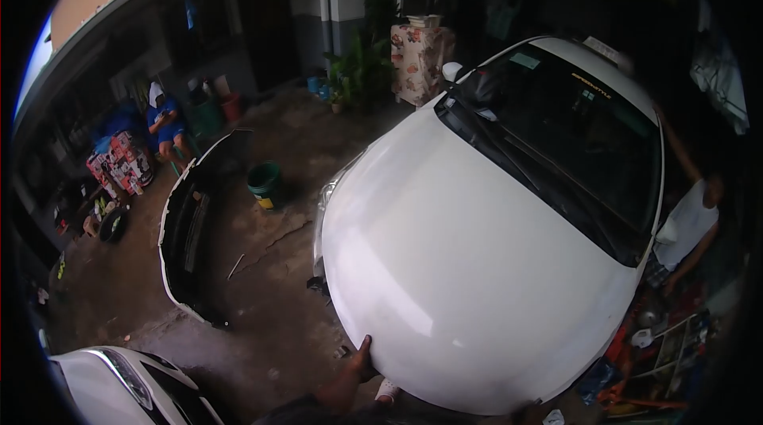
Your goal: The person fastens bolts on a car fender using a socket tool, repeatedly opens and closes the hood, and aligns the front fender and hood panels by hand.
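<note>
My left hand (362, 363) is at the front left edge of a white car's hood (445, 266), with its thumb up against the rim and its other fingers mostly hidden at the edge. The hood lies over the front of the car, below the dark windshield (556, 131). At the hood's bottom edge, right of centre, a small dark shape may be part of my right hand; it is too dim to make out. A white shoe (387, 390) shows just below my left hand.
A detached bumper (169, 218) and a green bucket (265, 181) stand on the floor at left. Another white car (95, 385) is at lower left. One person (166, 119) sits at the back; another (688, 218) stands beside the car at right, near tools and clutter (660, 353).
</note>
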Available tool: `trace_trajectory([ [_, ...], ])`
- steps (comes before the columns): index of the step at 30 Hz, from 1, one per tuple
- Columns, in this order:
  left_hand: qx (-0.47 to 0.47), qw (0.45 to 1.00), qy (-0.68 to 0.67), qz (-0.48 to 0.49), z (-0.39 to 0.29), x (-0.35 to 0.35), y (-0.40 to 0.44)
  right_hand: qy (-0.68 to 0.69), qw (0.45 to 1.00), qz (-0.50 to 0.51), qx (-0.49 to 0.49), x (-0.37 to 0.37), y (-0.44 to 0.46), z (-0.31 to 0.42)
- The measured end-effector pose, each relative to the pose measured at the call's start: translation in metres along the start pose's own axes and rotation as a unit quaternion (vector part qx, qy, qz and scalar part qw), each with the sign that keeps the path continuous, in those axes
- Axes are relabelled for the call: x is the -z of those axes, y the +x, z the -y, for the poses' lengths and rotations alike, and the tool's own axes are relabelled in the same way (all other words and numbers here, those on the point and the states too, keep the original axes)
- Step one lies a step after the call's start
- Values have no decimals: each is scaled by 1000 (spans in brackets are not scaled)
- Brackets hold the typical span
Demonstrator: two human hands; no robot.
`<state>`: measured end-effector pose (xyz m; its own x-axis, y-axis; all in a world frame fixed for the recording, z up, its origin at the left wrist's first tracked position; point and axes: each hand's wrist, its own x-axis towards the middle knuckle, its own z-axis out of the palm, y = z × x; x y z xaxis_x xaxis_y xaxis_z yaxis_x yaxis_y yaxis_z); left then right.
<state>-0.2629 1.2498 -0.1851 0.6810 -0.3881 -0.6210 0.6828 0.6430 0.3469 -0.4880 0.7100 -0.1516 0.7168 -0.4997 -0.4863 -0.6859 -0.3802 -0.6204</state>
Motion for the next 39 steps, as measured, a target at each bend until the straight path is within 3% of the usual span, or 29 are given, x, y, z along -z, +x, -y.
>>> trace_trajectory([
  [2, 82, 995, 60, -7, -12, -27, -32, -33, 999, -1, 28, 2, -7, -9],
  [4, 82, 995, 23, 51, -4, -16, -24, -80, 992, -3, 97, 3, -12, -20],
  [5, 84, 991, -17, 106, 1, -8, -20, -108, 982, -9, 153, 3, -14, -27],
  [6, 84, 990, -10, 110, 5, -7, -15, -172, 929, -46, 325, 5, -21, -30],
  [7, 30, 998, -21, 58, 14, -9, -8, -103, 981, -16, 161, 5, -20, -29],
  [8, -24, 999, -35, 6, 20, -10, -5, -51, 995, -9, 84, 6, -19, -23],
  [10, -56, 998, -30, 4, 17, -11, 4, 29, 999, -9, 8, 11, -24, -4],
  [13, -90, 995, -36, -36, 20, -9, 1, 141, 989, -11, -33, 27, -43, 42],
  [17, -50, 993, -96, -54, 2, -17, -32, 315, 946, -23, -73, 62, -86, 93],
  [21, -162, 984, -19, 65, -39, -126, -149, 454, 888, -34, -72, 117, -138, 125],
  [24, -238, 959, 134, 76, -75, -192, -208, 529, 846, -40, -48, 164, -174, 143],
  [26, -366, 898, 230, 85, -113, -243, -221, 562, 827, -34, 3, 200, -185, 158],
  [28, -457, 850, 249, 83, -156, -298, -218, 589, 799, 7, 120, 237, -181, 172],
  [30, -481, 833, 216, 167, -199, -368, -214, 602, 770, -6, 211, 269, -167, 192],
  [31, -475, 849, 164, 165, -211, -415, -216, 600, 759, -19, 253, 283, -160, 204],
  [33, -507, 817, 168, 217, -226, -505, -225, 541, 767, -35, 343, 314, -162, 251],
  [34, -548, 819, 100, 142, -227, -551, -226, 499, 786, -76, 356, 323, -154, 258],
  [35, -556, 798, 153, 177, -249, -576, -217, 394, 807, -61, 436, 338, -149, 271],
  [36, -564, 772, 204, 212, -270, -603, -208, 336, 794, -74, 501, 346, -150, 293],
  [39, -558, 788, 141, 218, -272, -693, -210, 226, 748, -90, 618, 366, -163, 384],
])
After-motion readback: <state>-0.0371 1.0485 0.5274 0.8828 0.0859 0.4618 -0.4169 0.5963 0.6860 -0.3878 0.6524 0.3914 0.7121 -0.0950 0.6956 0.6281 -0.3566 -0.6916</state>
